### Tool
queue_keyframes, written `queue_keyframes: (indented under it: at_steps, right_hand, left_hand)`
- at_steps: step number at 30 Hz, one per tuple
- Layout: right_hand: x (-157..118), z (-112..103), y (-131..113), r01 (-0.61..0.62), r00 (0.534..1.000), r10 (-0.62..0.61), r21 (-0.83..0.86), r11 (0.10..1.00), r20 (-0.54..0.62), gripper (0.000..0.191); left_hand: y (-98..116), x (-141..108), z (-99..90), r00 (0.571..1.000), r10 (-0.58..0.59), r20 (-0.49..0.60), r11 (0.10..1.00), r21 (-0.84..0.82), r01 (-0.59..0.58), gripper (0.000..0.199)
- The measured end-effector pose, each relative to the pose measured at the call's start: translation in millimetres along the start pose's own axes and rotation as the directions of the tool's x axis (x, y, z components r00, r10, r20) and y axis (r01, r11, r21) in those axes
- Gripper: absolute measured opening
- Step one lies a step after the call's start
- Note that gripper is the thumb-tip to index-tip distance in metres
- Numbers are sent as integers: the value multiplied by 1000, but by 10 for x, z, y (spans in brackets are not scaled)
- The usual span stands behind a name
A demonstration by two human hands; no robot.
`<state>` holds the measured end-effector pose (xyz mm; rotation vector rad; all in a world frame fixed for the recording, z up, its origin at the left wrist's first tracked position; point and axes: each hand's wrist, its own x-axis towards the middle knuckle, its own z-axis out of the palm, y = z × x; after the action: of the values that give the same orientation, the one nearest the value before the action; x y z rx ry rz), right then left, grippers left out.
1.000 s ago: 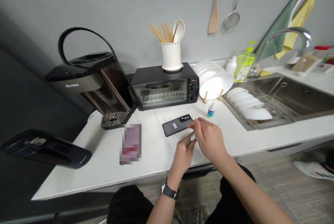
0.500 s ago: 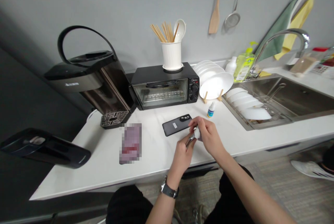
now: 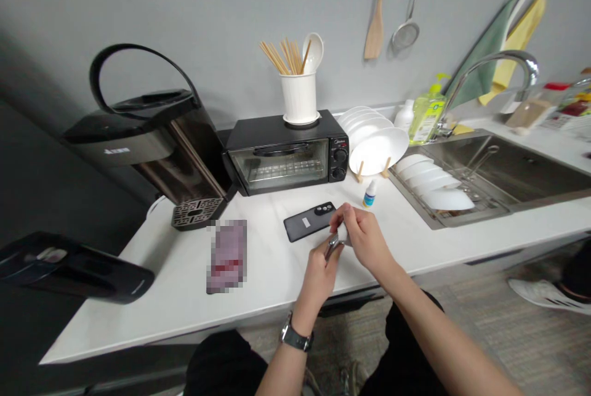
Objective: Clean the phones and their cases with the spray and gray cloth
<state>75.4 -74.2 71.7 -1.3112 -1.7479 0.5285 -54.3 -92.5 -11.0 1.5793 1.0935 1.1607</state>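
My left hand (image 3: pixel 322 266), with a watch on its wrist, is closed around a small silvery object (image 3: pixel 331 247) near the counter's front edge. My right hand (image 3: pixel 360 230) meets it from the right, its fingers pinching a white piece (image 3: pixel 342 233), perhaps a cloth or tissue, against the silvery object. Just behind the hands a dark phone (image 3: pixel 307 222) lies on the white counter, its camera end close to my right fingers. A small bottle (image 3: pixel 370 193) with a white cap and blue label stands upright behind my right hand.
A black toaster oven (image 3: pixel 286 162) carries a white utensil holder (image 3: pixel 299 97). Left are a drink machine (image 3: pixel 184 168), a dark appliance (image 3: pixel 74 270) and a blurred purple item (image 3: pixel 228 254). Racked plates (image 3: pixel 378 146) and a sink (image 3: pixel 530 168) with bowls are right. A person's shoe (image 3: pixel 545 294) shows below.
The view has shifted slightly, so most things appear a little further left. Both hands stay together at the silvery object and the white piece, with only a small change in their pose.
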Motion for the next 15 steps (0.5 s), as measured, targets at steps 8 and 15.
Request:
queue_keyframes:
  at_steps: [8, 15]
  right_hand:
    - [-62, 2, -195, 674, 738, -630, -311, 670, 242, 43]
    - [52, -86, -78, 71, 997, -57, -296, 952, 56, 53]
  left_hand:
    - [-128, -72, -6, 996, -21, -83, 999, 38, 24, 20]
    - [-26, -8, 4, 1000, 12, -17, 999, 30, -11, 24]
